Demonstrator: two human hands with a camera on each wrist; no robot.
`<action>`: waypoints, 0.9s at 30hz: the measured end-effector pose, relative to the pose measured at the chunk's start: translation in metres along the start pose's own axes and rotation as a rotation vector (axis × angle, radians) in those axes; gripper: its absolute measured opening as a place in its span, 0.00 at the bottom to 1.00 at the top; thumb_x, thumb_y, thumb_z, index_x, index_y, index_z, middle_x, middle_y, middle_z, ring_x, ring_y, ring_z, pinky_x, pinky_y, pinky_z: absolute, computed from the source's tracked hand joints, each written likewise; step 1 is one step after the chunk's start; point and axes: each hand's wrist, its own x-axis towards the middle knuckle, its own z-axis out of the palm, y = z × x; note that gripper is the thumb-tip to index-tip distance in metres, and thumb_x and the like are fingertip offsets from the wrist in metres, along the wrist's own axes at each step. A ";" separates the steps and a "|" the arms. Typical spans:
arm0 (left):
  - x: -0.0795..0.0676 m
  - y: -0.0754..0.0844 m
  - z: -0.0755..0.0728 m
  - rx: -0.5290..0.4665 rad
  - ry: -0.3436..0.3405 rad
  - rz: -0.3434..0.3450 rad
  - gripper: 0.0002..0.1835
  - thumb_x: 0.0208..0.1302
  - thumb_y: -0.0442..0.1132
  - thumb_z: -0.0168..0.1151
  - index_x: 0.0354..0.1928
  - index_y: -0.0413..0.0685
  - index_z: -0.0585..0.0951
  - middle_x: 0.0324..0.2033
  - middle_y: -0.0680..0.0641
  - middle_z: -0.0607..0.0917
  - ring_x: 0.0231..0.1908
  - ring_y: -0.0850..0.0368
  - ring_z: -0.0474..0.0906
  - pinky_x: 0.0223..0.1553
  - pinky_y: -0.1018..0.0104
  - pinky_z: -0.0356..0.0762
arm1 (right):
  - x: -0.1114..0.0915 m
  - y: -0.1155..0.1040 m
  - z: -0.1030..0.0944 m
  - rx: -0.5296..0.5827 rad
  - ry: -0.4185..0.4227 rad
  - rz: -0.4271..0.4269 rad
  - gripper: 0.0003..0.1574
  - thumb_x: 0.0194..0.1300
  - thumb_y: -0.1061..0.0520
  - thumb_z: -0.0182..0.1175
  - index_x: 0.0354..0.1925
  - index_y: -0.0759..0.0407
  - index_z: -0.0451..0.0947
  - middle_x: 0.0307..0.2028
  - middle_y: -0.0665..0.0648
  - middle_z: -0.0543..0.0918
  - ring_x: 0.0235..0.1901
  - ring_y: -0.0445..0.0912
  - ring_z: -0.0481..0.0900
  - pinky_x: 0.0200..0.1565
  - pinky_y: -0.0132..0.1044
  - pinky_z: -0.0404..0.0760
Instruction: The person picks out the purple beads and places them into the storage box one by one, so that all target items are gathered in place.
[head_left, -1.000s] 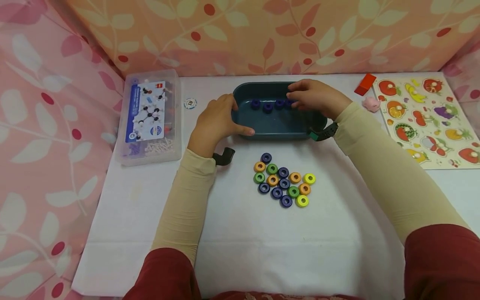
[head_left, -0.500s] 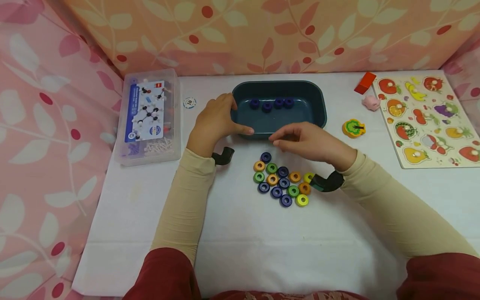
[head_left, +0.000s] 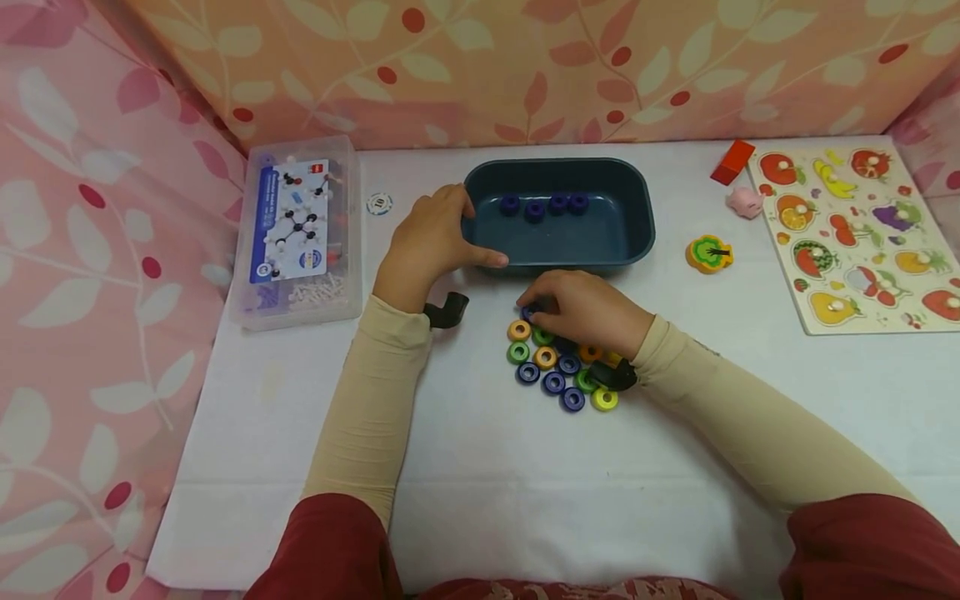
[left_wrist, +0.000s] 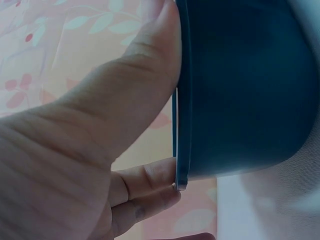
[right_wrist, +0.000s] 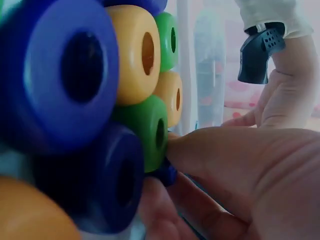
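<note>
My left hand (head_left: pixel 432 242) holds the left end of a dark teal tray (head_left: pixel 558 260), thumb along its front rim and fingertips over its left rim. Inside the tray several dark blue beads (head_left: pixel 534 211) lie towards the back. On the cloth in front of it sits a cluster of ring-shaped beads in blue, orange, green and yellow. My right hand (head_left: pixel 588 312) reaches over the cluster's top from the right. Between its thumb and fingers it pinches a dark blue bead (right_wrist: pixel 168 173), mostly hidden in the right wrist view behind a green bead (right_wrist: pixel 150 132).
A clear box of molecular model parts (head_left: pixel 300 225) stands at the left, beside a poker chip (head_left: pixel 379 203). To the right lie a tree-shaped yellow and green piece (head_left: pixel 708 253), a pink pig figure (head_left: pixel 744 202), a red block (head_left: pixel 732 162) and a fruit puzzle board (head_left: pixel 862 250).
My right hand has left the tray, letting go of a blue bead there, and has come down to the cluster's top bead. The left hand stays at the tray's rim.
</note>
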 end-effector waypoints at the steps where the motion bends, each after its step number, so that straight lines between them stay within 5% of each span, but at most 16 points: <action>1: 0.000 0.000 0.000 0.000 0.000 0.000 0.46 0.42 0.68 0.77 0.57 0.49 0.72 0.57 0.50 0.75 0.55 0.47 0.68 0.54 0.51 0.73 | 0.000 0.000 0.000 0.005 -0.005 0.008 0.16 0.67 0.56 0.64 0.53 0.52 0.85 0.52 0.52 0.84 0.46 0.45 0.80 0.53 0.44 0.78; 11: 0.000 0.000 -0.001 0.009 -0.005 -0.011 0.46 0.40 0.70 0.77 0.57 0.51 0.71 0.57 0.51 0.74 0.56 0.49 0.68 0.55 0.52 0.73 | -0.004 0.000 -0.010 0.001 -0.040 0.062 0.17 0.65 0.57 0.65 0.52 0.52 0.85 0.49 0.52 0.85 0.36 0.43 0.79 0.41 0.38 0.78; 18: 0.001 -0.001 0.001 0.008 0.001 -0.006 0.47 0.40 0.70 0.77 0.57 0.50 0.72 0.55 0.51 0.75 0.54 0.49 0.68 0.53 0.52 0.74 | 0.002 -0.018 -0.061 0.072 0.031 0.117 0.19 0.66 0.53 0.66 0.55 0.50 0.83 0.43 0.54 0.85 0.34 0.47 0.80 0.36 0.40 0.78; 22: 0.001 -0.001 0.001 0.012 0.000 -0.008 0.47 0.40 0.71 0.77 0.57 0.51 0.71 0.55 0.51 0.75 0.54 0.50 0.68 0.53 0.53 0.74 | 0.030 -0.016 -0.087 0.136 0.015 0.175 0.22 0.72 0.48 0.60 0.62 0.48 0.78 0.47 0.57 0.86 0.43 0.51 0.83 0.48 0.44 0.79; 27: 0.001 0.000 0.000 0.006 -0.012 -0.016 0.48 0.40 0.71 0.76 0.58 0.51 0.71 0.55 0.51 0.75 0.55 0.50 0.68 0.53 0.52 0.75 | 0.074 -0.005 -0.094 0.380 -0.156 0.276 0.27 0.78 0.50 0.50 0.70 0.52 0.69 0.60 0.56 0.80 0.59 0.49 0.80 0.66 0.44 0.73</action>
